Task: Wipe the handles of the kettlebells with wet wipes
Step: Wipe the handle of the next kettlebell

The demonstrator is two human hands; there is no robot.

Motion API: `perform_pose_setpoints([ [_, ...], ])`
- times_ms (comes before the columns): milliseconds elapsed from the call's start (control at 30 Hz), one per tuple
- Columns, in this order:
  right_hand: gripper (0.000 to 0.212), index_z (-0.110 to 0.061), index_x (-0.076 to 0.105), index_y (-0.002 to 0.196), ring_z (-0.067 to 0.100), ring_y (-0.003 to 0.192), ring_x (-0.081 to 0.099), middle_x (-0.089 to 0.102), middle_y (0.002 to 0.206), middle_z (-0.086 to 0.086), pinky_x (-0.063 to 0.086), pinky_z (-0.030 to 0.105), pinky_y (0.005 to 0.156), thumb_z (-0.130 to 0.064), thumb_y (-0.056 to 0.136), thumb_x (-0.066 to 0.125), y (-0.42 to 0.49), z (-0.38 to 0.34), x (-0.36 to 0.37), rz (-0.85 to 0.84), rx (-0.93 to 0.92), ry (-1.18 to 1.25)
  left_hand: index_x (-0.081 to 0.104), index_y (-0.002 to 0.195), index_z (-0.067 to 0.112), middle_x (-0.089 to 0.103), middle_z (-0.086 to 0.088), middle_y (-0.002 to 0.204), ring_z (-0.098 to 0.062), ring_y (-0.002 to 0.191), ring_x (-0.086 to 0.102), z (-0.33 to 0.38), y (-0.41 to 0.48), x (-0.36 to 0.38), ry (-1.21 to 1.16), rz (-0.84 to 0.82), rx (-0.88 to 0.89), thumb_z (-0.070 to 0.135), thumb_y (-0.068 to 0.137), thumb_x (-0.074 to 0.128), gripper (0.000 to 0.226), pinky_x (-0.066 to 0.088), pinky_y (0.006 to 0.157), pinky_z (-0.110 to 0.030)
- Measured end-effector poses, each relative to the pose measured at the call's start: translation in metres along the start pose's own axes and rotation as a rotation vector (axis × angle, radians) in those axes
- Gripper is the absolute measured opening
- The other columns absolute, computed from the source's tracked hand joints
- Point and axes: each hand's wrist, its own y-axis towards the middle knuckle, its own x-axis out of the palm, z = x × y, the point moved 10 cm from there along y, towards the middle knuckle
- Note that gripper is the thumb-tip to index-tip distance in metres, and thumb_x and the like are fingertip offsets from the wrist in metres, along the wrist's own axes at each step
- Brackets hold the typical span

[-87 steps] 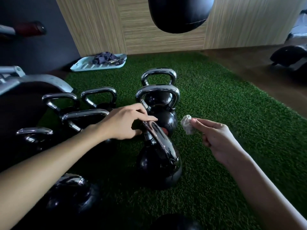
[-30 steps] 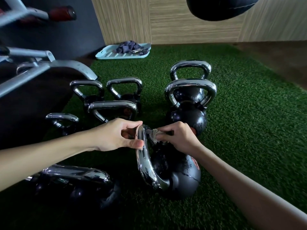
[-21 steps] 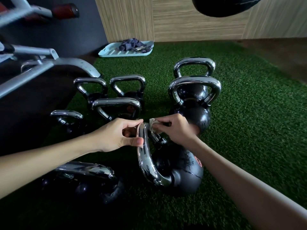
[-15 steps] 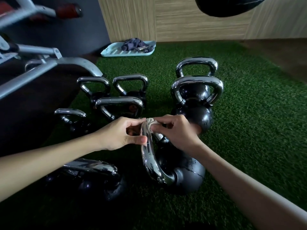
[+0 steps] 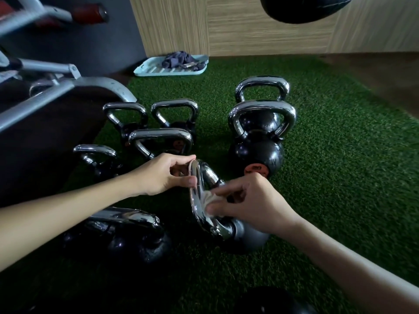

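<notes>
We are pinching the tipped kettlebell's handle top with our left hand while our right hand is pressing a pinched wipe against it.

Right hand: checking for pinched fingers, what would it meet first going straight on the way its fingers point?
The right hand points left with the wet wipe pressed to the chrome handle of the tilted kettlebell, so that handle likely blocks it first.
</notes>
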Motion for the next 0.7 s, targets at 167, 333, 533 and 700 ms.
perform_pose_setpoints([
  [167, 0.028, -0.035, 0.082, 0.094, 0.0, 0.079, 0.062, 0.069, 0.086, -0.035, 0.044, 0.015, 0.073, -0.047, 0.069, 0.087, -0.031, 0.014, -0.002, 0.005, -0.106, -0.23, 0.047, 0.15, 0.029, 0.058, 0.005, 0.144, 0.016, 0.122, 0.028, 0.006, 0.0, -0.001, -0.03, 0.006, 0.049, 0.103, 0.036, 0.058, 0.137, 0.035, 0.093, -0.015],
  [333, 0.025, -0.03, 0.081, 0.099, 0.004, 0.085, 0.059, 0.075, 0.094, -0.019, 0.051, 0.027, 0.074, -0.038, 0.076, 0.084, -0.033, 0.03, 0.001, -0.045, -0.199, -0.367, 0.045, 0.151, 0.029, 0.048, 0.012, 0.153, -0.005, 0.14, 0.044, 0.005, 0.001, -0.001, 0.023, -0.019, 0.02, 0.104, 0.034, 0.057, 0.14, 0.034, 0.105, -0.015],
  [533, 0.026, -0.029, 0.08, 0.103, -0.016, 0.08, 0.055, 0.076, 0.096, -0.018, 0.04, 0.006, 0.076, -0.03, 0.077, 0.085, -0.001, 0.025, 0.002, -0.074, -0.149, -0.388, 0.042, 0.153, 0.029, 0.052, 0.005, 0.147, 0.019, 0.115, 0.018, 0.007, -0.002, -0.002, 0.028, -0.013, 0.01, 0.104, 0.034, 0.056, 0.142, 0.032, 0.118, -0.039],
  [700, 0.022, -0.02, 0.079, 0.107, -0.031, 0.082, 0.045, 0.062, 0.091, -0.03, 0.031, -0.001, 0.077, -0.014, 0.088, 0.071, 0.006, 0.034, 0.027, -0.432, -0.117, -0.432, 0.041, 0.154, 0.028, 0.046, 0.012, 0.15, 0.013, 0.133, 0.031, 0.003, -0.005, -0.002, 0.054, -0.028, 0.001, 0.104, 0.037, 0.056, 0.14, 0.027, 0.123, -0.041],
])
